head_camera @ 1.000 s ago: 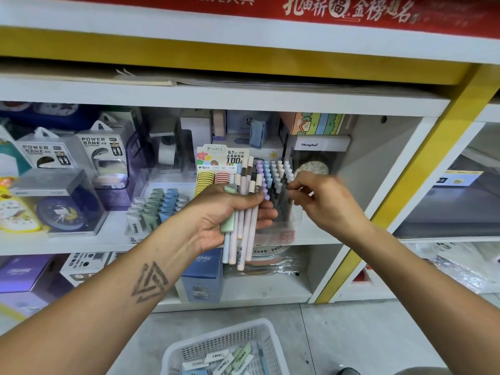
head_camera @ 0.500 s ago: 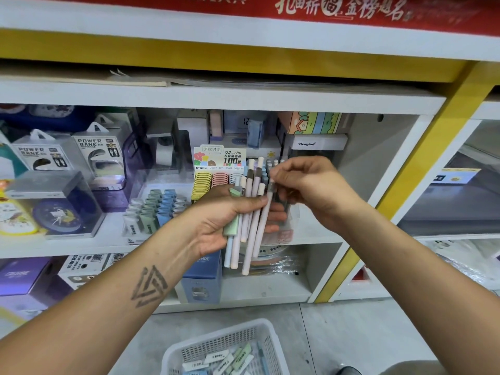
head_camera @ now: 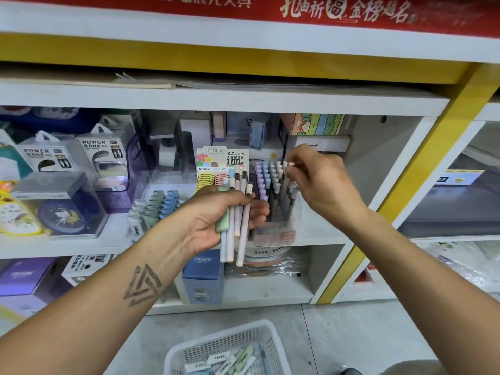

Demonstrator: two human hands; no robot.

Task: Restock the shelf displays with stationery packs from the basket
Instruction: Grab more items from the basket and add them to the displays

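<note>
Holding a small bunch of pastel pencils (head_camera: pixel 238 212) upright at the centre of the frame, the left hand (head_camera: pixel 216 220) has its fingers curled round their middles, tips pointing down and capped ends up. The right hand (head_camera: pixel 322 182), just right of centre, pinches the cap end of a single pencil (head_camera: pixel 290 164) over the clear display stand (head_camera: pixel 273 201) on the middle shelf (head_camera: pixel 324 228), where rows of lilac, blue and cream pencils already stand. The white basket (head_camera: pixel 224 350) sits on the floor at the bottom centre, with a few flat packs left in it.

These pencils look light, thin and stiff, with smooth barrels that could slide against each other in a loose fist, so a firm wrap round the middle suits the bunch. A single one is best pinched near the top, as here, leaving the lower end free to drop into a slot. The stand seems light too and may tip if knocked.

Half a second ago the right hand was at the bunch, drawing one pencil out; it has since moved up and right to the stand, and the bunch looks one pencil thinner.
</note>
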